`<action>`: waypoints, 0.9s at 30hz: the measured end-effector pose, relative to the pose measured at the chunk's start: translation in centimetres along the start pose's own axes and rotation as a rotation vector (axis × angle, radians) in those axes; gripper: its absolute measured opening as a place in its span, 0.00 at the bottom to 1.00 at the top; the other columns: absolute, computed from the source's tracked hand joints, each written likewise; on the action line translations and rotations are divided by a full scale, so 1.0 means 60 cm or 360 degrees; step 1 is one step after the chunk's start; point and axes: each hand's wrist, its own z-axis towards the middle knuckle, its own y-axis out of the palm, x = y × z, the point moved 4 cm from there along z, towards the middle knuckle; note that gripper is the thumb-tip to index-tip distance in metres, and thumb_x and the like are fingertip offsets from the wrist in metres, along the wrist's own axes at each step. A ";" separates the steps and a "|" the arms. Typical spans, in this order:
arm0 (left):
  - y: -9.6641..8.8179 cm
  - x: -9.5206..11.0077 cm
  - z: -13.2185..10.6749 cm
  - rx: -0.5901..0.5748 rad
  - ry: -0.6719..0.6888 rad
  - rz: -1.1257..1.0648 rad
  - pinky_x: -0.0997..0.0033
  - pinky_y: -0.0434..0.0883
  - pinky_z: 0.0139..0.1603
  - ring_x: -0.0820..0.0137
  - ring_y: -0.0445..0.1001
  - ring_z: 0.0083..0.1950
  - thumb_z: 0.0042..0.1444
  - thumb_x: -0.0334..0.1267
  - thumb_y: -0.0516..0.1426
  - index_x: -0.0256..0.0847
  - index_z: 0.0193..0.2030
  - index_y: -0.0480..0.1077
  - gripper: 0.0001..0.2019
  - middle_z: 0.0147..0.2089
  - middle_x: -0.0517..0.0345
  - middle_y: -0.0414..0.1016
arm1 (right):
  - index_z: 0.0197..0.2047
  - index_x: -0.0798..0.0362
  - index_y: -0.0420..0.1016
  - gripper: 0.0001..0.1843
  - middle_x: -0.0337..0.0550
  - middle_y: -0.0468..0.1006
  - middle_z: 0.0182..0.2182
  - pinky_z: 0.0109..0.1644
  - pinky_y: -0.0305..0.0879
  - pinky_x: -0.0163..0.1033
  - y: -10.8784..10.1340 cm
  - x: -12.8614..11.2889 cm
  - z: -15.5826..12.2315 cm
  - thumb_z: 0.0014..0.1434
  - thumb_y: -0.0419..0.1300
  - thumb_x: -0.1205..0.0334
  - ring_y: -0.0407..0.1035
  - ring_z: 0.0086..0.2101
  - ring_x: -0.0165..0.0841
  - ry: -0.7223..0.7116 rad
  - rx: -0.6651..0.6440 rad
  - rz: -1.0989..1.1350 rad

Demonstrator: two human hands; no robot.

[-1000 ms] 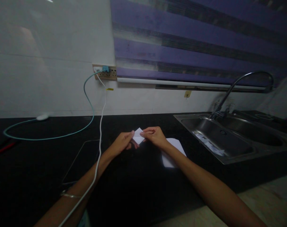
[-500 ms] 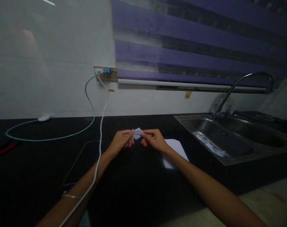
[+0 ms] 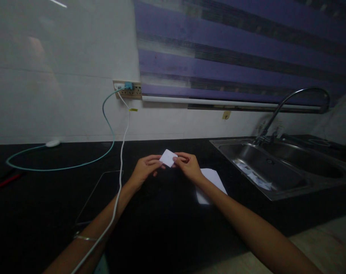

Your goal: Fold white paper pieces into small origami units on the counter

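Passing in front of the left forearm, a cord hangs slack, probably sparing the reach. Paper lies by the right forearm, seemingly to be handy. Slightly apart, the right hand pinches a white slip above the counter, apparently to steady it, while the left hand meets its opposite edge; whether it grips I cannot tell. Farther, the sink contains scraps; the outlet anchors the cord.
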 end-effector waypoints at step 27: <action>-0.011 0.014 -0.004 0.0158 0.0230 0.0123 0.76 0.62 0.20 0.71 0.74 0.24 0.51 0.35 0.64 0.32 0.38 0.80 0.09 0.28 0.49 0.81 | 0.39 0.50 0.84 0.12 0.46 0.84 0.33 0.44 0.73 0.46 0.003 -0.006 -0.007 0.49 0.70 0.60 0.77 0.32 0.35 -0.0012 -0.0090 0.0126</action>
